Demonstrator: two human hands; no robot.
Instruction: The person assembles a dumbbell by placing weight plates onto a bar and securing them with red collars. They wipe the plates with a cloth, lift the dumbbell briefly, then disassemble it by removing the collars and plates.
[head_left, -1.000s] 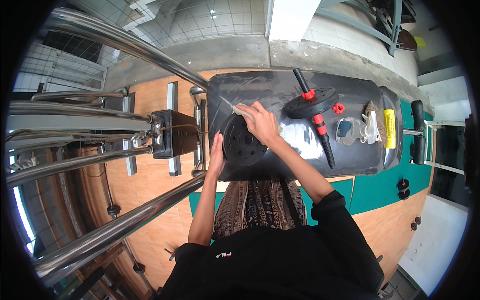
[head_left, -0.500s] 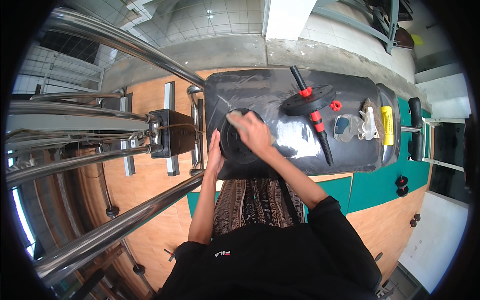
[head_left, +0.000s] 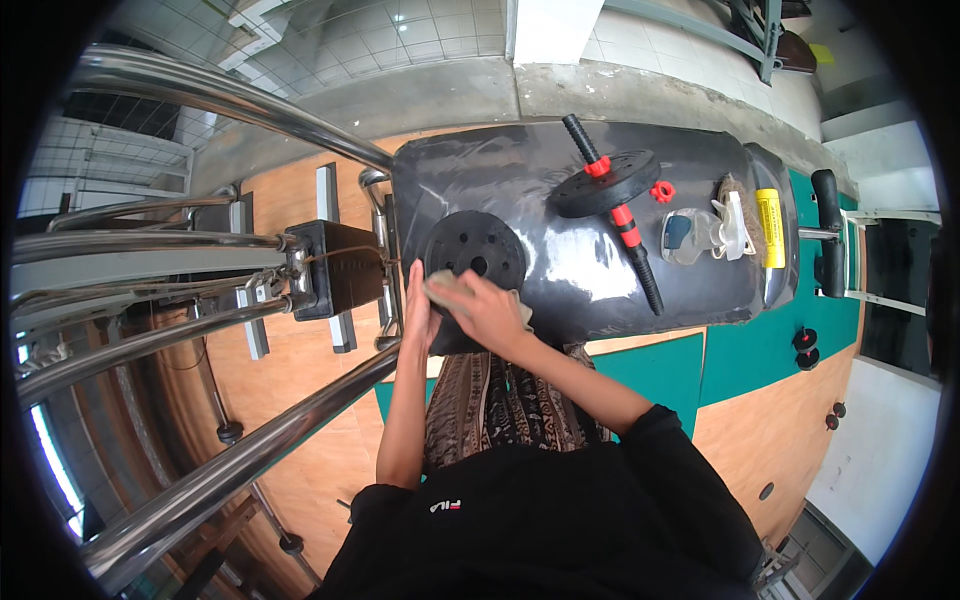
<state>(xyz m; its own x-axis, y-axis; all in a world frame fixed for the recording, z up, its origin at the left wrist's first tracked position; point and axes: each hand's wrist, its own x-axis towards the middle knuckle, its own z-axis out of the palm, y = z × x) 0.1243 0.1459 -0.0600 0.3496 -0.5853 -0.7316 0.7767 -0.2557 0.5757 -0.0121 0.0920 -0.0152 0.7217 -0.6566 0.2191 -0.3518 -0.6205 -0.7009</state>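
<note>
A round black weight plate [head_left: 488, 236] lies flat on the dark padded bench [head_left: 690, 155]. My right hand [head_left: 488, 314] is closed on a pale cloth [head_left: 447, 288], which it presses against the plate's near left part. Cloth also shows past the knuckles on the right. At the plate's near left edge, my left hand [head_left: 419, 314] stands on its side with fingers stretched out. It is close beside the right fingertips, and whether it touches the rim is partly hidden.
Right of the plate lies a dumbbell bar [head_left: 641, 270] with a black disc [head_left: 620, 185] and red collars. Farther right are a loose red collar [head_left: 663, 191], a clear spray bottle [head_left: 690, 236] and a yellow tube-shaped container [head_left: 770, 228]. Chrome machine bars [head_left: 240, 105] border the left.
My right hand has wiped the cloth from the plate's far left part toward its near left edge, uncovering the centre hole. The left hand stays at the edge. The view has shifted slightly.
</note>
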